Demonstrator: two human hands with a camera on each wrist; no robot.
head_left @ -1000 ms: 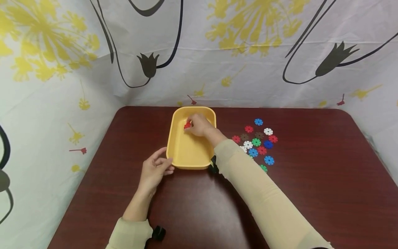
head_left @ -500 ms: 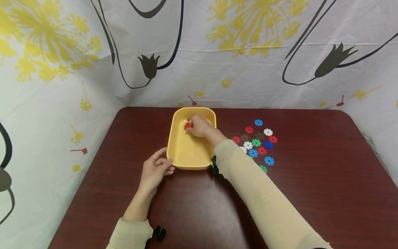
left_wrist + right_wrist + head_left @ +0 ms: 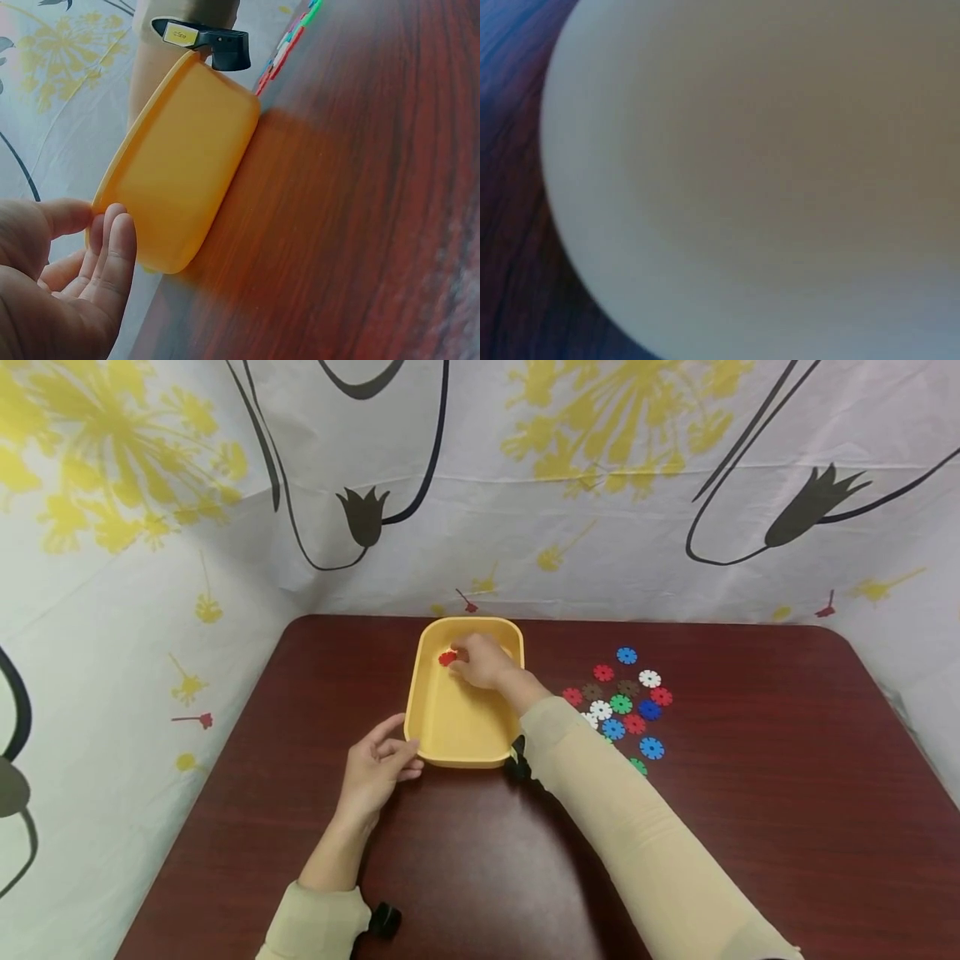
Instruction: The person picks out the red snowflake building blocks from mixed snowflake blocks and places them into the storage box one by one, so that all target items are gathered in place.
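Observation:
A yellow tray [image 3: 465, 739] rests on the dark red-brown table. My left hand [image 3: 372, 774] holds its near left corner, and in the left wrist view the thumb and fingers of the left hand [image 3: 82, 277] pinch the rim. My right hand [image 3: 486, 662] reaches into the far part of the tray, its thumb and finger apart. Just at those fingertips is a small red notched disc [image 3: 447, 657], seemingly lying on the tray floor. The right wrist view is filled by a pale, blurred sleeve [image 3: 765, 180], so that hand's fingers are hidden there.
Several notched discs in red, white, green, brown and blue, among them a green disc [image 3: 620, 704], lie scattered on the table [image 3: 765, 760] right of the tray. The right sleeve [image 3: 637, 827] crosses in front of some. A patterned cloth [image 3: 600, 552] hangs behind the table.
The red disc was between the right thumb and finger; it now sits slightly farther left and lower-angled at their tips, apparently let go. The left hand stays on the tray.

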